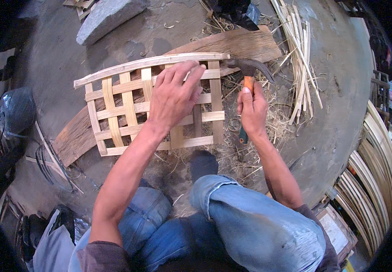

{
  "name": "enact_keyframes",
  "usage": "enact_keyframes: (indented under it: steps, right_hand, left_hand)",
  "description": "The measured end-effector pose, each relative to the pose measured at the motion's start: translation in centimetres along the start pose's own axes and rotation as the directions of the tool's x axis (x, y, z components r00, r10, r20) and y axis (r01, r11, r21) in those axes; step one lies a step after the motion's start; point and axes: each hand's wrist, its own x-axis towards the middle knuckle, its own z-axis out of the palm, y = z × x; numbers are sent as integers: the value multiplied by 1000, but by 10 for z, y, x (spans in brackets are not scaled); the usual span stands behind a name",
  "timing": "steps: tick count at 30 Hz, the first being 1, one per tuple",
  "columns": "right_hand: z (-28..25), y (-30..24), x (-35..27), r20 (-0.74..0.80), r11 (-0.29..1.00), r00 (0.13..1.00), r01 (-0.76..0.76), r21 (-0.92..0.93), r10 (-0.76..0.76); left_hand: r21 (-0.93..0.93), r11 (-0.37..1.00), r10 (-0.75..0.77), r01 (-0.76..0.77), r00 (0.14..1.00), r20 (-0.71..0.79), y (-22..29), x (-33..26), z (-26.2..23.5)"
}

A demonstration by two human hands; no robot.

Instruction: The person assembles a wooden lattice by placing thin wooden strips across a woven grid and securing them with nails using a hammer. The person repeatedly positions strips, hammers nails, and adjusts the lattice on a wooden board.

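Note:
A woven lattice panel of pale flat wooden strips (128,110) lies in front of me, with a curved rail (146,61) along its far edge. My left hand (175,93) is over the panel's right half, fingers bent together near that rail. Whatever its fingertips may pinch is too small to make out. To the right of the panel, my right hand (253,109) is wrapped around the handle of a claw hammer (249,83). Its dark head is raised beside the rail's right end, the claw pointing right. The handle is orange on top and dark green at the bottom.
A weathered plank (76,138) runs diagonally beneath the panel. Loose wooden strips (299,59) and curly shavings (275,118) lie to the right. A stone block (107,20) stands far left, a dark plastic-wrapped bundle (15,111) at left. Bent slats (372,167) are stacked at far right.

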Motion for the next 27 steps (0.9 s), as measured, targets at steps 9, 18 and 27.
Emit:
enact_keyframes:
  steps: [9,18,27]
  right_hand:
    - [0,-13,34,59,937,989,145,-319,-133]
    - [6,-41,40,-7,889,988,136,-437,-154]
    - [3,-57,37,167,793,980,184,-580,-106]
  left_hand:
    - [186,980,-90,72,991,95,0,-1,18]
    - [216,969,-145,116,982,121,3,-7,27]
    - [224,970,-121,96,988,100,6,-2,22]
